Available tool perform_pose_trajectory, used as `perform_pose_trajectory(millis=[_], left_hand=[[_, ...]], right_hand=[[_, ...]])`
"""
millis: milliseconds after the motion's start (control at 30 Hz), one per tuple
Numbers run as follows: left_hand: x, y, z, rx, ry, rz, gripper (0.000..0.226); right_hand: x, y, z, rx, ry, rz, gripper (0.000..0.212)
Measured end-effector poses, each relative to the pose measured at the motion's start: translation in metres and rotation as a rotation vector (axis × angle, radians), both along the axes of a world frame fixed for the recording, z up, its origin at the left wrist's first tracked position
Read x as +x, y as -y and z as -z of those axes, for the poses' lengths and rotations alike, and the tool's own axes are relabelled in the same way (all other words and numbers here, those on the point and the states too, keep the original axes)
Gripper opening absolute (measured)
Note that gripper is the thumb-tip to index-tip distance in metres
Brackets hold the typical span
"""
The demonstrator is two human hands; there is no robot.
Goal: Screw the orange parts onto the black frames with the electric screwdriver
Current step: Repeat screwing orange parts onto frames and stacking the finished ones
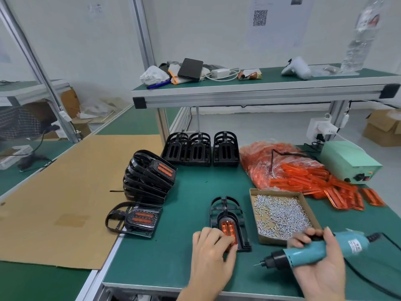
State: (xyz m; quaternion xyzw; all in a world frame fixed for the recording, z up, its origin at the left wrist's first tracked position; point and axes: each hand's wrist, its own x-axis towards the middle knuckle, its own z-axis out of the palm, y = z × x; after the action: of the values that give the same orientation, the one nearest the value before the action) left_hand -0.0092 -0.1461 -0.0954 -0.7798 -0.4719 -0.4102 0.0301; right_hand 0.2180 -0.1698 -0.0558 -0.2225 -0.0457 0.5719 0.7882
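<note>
Left hand [211,246] presses flat-fingered on the orange plastic insert [227,230] in the black plastic frame [227,216]; right hand [319,263] is wrapped around the teal electric screwdriver [314,252].

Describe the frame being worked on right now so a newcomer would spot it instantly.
On the green table, just left of the cardboard screw tray, one black frame lies flat under the left hand. Unlike the stacked frames, it lies alone with an orange part glowing inside.

We see bright, even overhead light, faint shadows, wide-angle bending at the edges, hands [312,255] slightly motion-blurred
</note>
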Motion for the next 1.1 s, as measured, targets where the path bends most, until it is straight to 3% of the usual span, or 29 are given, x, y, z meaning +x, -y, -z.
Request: perform_pose_trajectory(millis=[100,267,333,400,500,567,600,667,733,833,933,1100], left_hand=[[0.014,-0.007,-0.018,-0.181,-0.013,-0.063,0.026],[0.052,-0.035,-0.052,-0.615,-0.433,-0.270,0.070],[0.061,-0.043,-0.060,-0.727,-0.545,-0.267,0.068],[0.065,-0.047,-0.064,-0.809,-0.562,-0.249,0.050],[0.064,-0.048,-0.068,-0.858,-0.469,-0.246,0.030],[0.056,-0.047,-0.074,-0.841,-0.336,-0.266,0.029],[0.051,-0.047,-0.079,-0.837,-0.270,-0.276,0.032],[0.032,-0.044,-0.092,-0.863,-0.107,-0.294,0.038],[0.004,-0.043,-0.102,-0.888,0.078,-0.292,0.034],[-0.042,-0.042,-0.111,-0.918,0.241,-0.288,0.036],[-0.078,-0.043,-0.106,-0.989,0.383,-0.292,0.038],[-0.116,-0.046,-0.081,-1.036,0.318,-0.350,0.048]], right_hand=[[0.001,0.002,0.017,-0.031,-0.057,0.008,0.028],[0.000,-0.001,0.025,-0.033,0.007,0.011,0.025],[0.002,-0.003,0.030,-0.038,0.023,-0.013,0.027],[0.005,-0.003,0.036,-0.016,-0.034,-0.026,0.037],[0.012,-0.006,0.042,0.064,-0.082,-0.100,0.051],[0.008,-0.018,0.042,0.155,-0.071,-0.293,0.062],[0.001,-0.023,0.041,0.159,0.038,-0.236,0.067],[-0.009,-0.015,0.038,0.097,-0.044,-0.199,0.069],[0.000,-0.025,0.047,0.092,-0.143,-0.172,0.062],[-0.019,-0.031,0.027,-0.051,-0.014,0.069,0.048],[-0.028,-0.027,0.021,-0.101,0.036,0.105,0.031],[-0.016,-0.008,0.018,-0.115,0.078,0.048,0.024]])
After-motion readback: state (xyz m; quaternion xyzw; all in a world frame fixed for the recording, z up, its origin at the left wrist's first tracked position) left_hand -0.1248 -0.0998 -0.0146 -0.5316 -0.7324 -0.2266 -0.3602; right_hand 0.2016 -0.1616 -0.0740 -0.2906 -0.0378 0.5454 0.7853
